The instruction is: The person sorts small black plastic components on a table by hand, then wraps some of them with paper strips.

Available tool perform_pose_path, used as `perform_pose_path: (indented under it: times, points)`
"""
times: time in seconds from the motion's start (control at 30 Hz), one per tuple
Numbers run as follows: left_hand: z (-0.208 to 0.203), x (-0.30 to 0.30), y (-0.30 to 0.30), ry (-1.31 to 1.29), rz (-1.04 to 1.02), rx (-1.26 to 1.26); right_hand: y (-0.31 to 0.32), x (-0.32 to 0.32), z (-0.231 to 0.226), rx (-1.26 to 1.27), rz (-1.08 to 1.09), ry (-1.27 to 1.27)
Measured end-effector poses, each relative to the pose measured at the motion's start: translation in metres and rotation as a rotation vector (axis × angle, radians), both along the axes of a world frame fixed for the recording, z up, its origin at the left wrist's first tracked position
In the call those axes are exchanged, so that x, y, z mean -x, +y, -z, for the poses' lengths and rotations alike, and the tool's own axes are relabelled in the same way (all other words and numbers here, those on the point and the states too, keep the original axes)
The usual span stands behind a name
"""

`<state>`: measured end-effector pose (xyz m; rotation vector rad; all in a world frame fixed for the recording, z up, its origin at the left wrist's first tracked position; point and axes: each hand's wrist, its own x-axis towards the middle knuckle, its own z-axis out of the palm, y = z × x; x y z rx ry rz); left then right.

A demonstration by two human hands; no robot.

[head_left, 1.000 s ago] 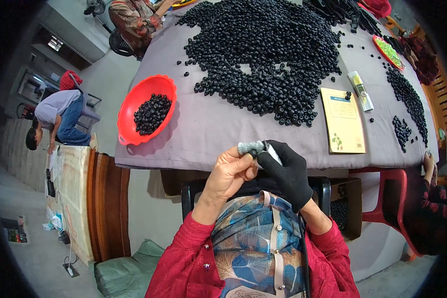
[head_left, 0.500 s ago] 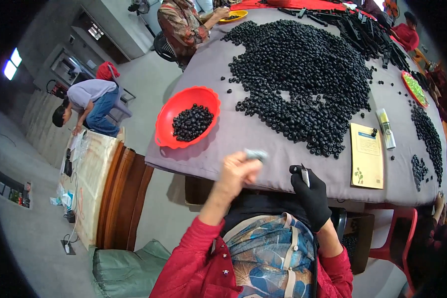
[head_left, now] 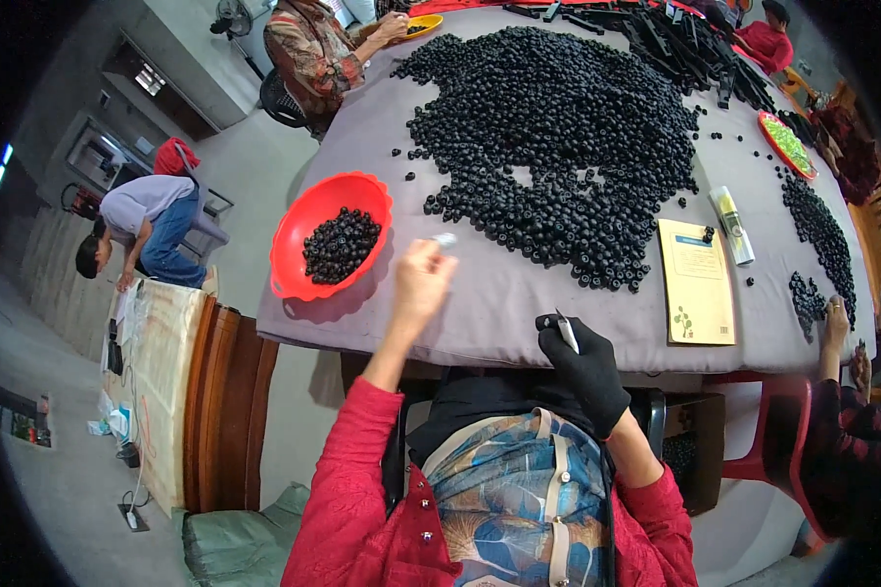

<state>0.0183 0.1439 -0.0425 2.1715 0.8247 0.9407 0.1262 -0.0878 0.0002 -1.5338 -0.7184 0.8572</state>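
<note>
My bare left hand (head_left: 421, 286) is over the near part of the table, right of the red bowl (head_left: 282, 249) holding small black round pieces (head_left: 341, 247). Its fingers are curled, and a small pale bluish thing (head_left: 445, 241) shows at the tips, too blurred to tell whether it is held or worn. My right hand (head_left: 585, 364), in a black glove, is closed round a slim, pointed, whitish tool (head_left: 567, 335) near the table's front edge. Beyond both hands spreads a large heap of the same black pieces (head_left: 558, 147).
A yellow booklet (head_left: 697, 293) and a white tube-like pack (head_left: 732, 225) lie to the right on the grey cloth (head_left: 489, 318). Black strips (head_left: 685, 49) are piled at the back. Another person's hand (head_left: 836, 323) touches smaller piles at the right edge.
My left hand has moved left and away from me, toward the red bowl. My right hand still grips the tool. The whole view has shifted slightly.
</note>
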Motion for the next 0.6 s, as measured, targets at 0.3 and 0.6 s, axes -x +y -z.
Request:
perform_pose_path:
  times: [0.3, 0.6]
  points:
    - [0.026, -0.084, -0.028, 0.240, 0.004, 0.027, -0.004, -0.005, 0.007, -0.047, -0.001, -0.086]
    - [0.037, -0.096, -0.022, 0.330, 0.012, -0.206, -0.001, -0.005, -0.002, 0.009, 0.006, 0.010]
